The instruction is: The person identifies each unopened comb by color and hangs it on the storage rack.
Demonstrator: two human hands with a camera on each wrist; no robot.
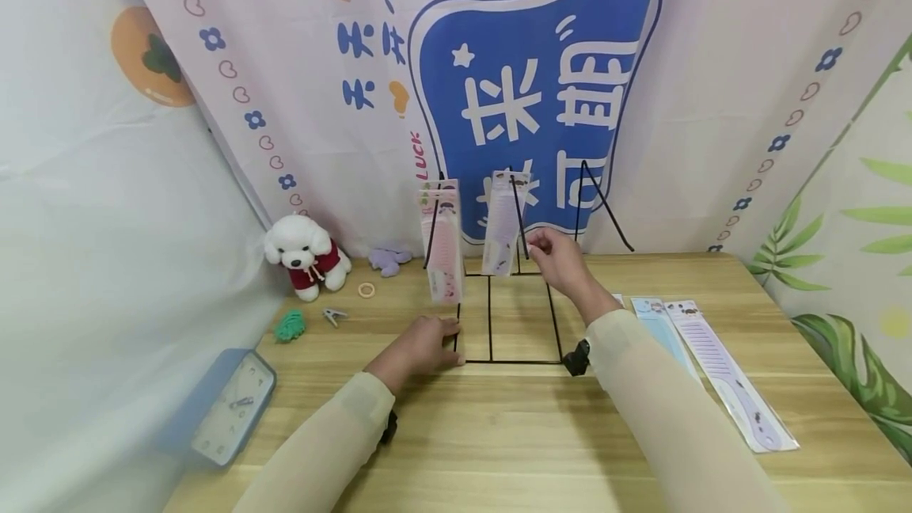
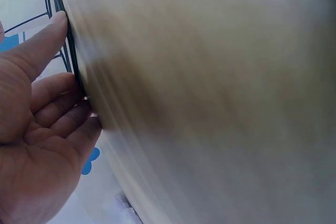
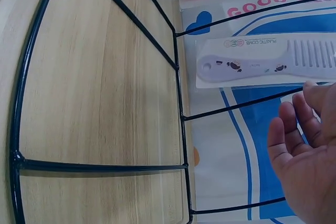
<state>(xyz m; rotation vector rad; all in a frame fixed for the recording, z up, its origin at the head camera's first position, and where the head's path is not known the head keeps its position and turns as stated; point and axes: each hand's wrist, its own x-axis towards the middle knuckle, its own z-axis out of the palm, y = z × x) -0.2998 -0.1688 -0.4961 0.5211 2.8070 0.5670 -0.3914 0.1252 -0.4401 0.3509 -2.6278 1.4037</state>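
A black wire display rack [image 1: 490,319] stands on the table, with long hooks at its top. Beside the base's left front corner, my left hand [image 1: 420,343] holds the frame; in the left wrist view its thumb [image 2: 55,30] and bent fingers meet the black wire. My right hand [image 1: 563,260] pinches the end of the middle hook [image 1: 518,216]. On that hook hangs a packaged purple comb [image 3: 244,66]. Several packaged pink combs [image 1: 445,252] hang from the left hook. The right hook [image 1: 606,204] carries nothing.
Packaged combs, one blue [image 1: 666,327] and one purple [image 1: 730,370], lie on the right side. Along the left are a plush dog [image 1: 302,252], green cord [image 1: 290,326], a small clip [image 1: 333,316], a wooden ring [image 1: 366,290], a purple object [image 1: 389,260] and a blue clock [image 1: 235,410].
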